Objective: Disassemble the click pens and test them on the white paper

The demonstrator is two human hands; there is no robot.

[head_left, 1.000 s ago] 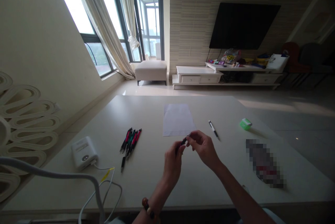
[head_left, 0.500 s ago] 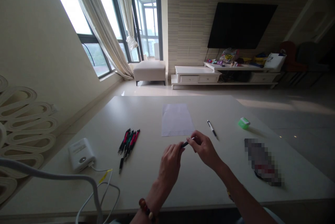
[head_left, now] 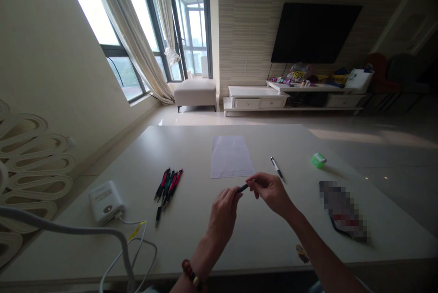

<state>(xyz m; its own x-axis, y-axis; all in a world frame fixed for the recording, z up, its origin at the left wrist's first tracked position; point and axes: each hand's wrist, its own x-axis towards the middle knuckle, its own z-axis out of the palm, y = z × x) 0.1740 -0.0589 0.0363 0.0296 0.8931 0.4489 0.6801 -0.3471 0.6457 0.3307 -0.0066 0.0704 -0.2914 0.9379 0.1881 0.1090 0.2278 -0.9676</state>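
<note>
A dark pen (head_left: 243, 188) is held between my two hands above the near middle of the table. My left hand (head_left: 224, 211) is closed around its lower left end, with a beaded bracelet at the wrist. The fingers of my right hand (head_left: 270, 191) pinch the upper right end, hiding the tip. Just beyond the hands lies a white sheet of paper (head_left: 231, 156) with a line of faint print along its near edge. A white and black pen (head_left: 277, 168) rests to the right of the paper.
Several red, green and black pens (head_left: 168, 188) lie in a bunch at left, a black pen cap (head_left: 158, 216) beside them. Further left is a white adapter (head_left: 107, 202) with cables. At right are a green and white container (head_left: 319, 160) and a blurred-out object (head_left: 344, 211).
My right hand has shifted slightly right and its fingers have turned on the pen. The right forearm has moved right, uncovering a small yellow sticker near the table edge.
</note>
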